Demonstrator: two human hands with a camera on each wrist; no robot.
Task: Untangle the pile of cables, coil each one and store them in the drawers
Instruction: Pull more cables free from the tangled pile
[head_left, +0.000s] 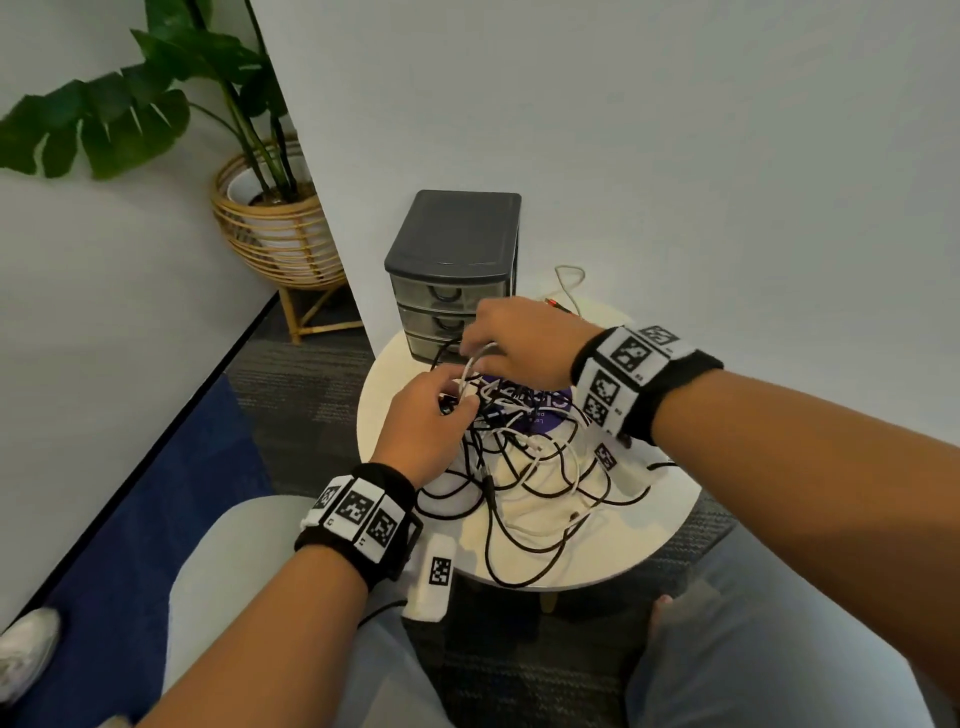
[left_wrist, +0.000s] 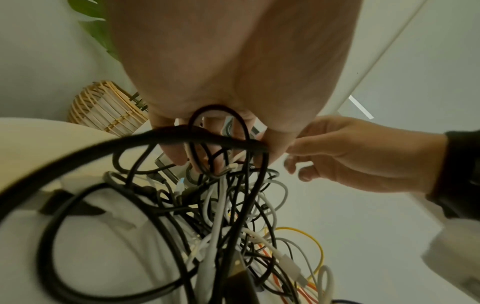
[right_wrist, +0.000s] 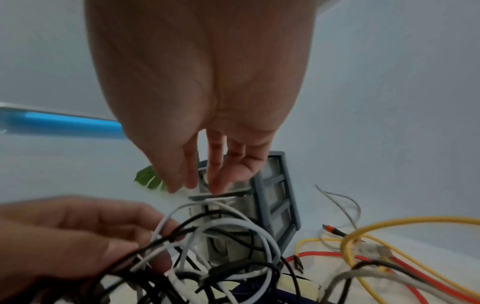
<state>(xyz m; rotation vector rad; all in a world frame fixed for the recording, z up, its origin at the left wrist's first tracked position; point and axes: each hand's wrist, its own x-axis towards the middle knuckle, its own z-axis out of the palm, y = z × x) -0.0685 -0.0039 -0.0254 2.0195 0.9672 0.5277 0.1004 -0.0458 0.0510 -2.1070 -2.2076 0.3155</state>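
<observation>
gripping one cable pile (head_left: 524, 467), two hands (head_left: 426, 431) (head_left: 524, 343) beside three drawers (head_left: 441, 317).

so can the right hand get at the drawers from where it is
Probably yes: the right hand hovers just in front of the drawers, all shut, nothing between them. But its fingers pinch a white cable, so it must let go first.
</observation>
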